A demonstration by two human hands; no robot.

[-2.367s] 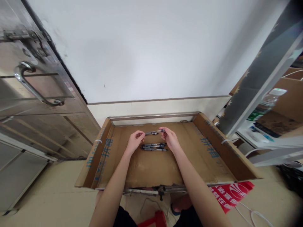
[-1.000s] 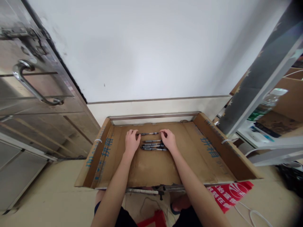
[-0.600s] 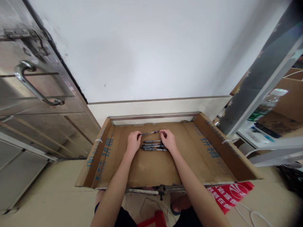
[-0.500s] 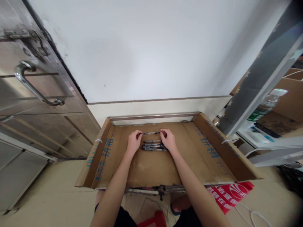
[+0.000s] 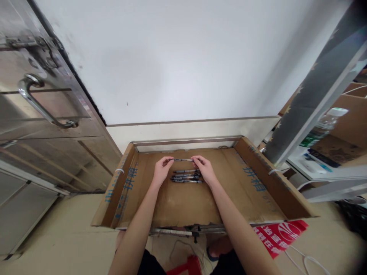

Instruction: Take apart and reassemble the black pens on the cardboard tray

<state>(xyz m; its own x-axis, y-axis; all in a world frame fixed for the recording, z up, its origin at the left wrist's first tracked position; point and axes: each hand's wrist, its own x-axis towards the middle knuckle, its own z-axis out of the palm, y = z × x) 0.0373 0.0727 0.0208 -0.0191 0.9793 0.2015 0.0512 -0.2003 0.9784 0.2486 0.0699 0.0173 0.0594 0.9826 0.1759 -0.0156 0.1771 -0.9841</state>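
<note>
A slim pen (image 5: 182, 160) with a dark end and a clear barrel lies level between my two hands. My left hand (image 5: 163, 169) pinches its left end between thumb and fingertips. At the other end, the fingertips of my right hand (image 5: 204, 168) are closed on the pen too. Just below it, several similar pens (image 5: 186, 177) lie side by side in a loose bundle on the cardboard (image 5: 183, 206). My right hand covers part of the upper right end of that bundle.
Raised cardboard sides (image 5: 122, 187) bound the surface at left and right. Behind it stands a white wall (image 5: 183, 68). A metal door with a handle (image 5: 43, 103) is on the left; a shelf with a plastic bottle (image 5: 325, 126) is on the right. Red printed material (image 5: 282, 236) hangs at lower right.
The held pen has shifted very slightly up, away from the bundle. My right hand has moved a little left and its fingers have straightened somewhat. The bundled pens stay in place.
</note>
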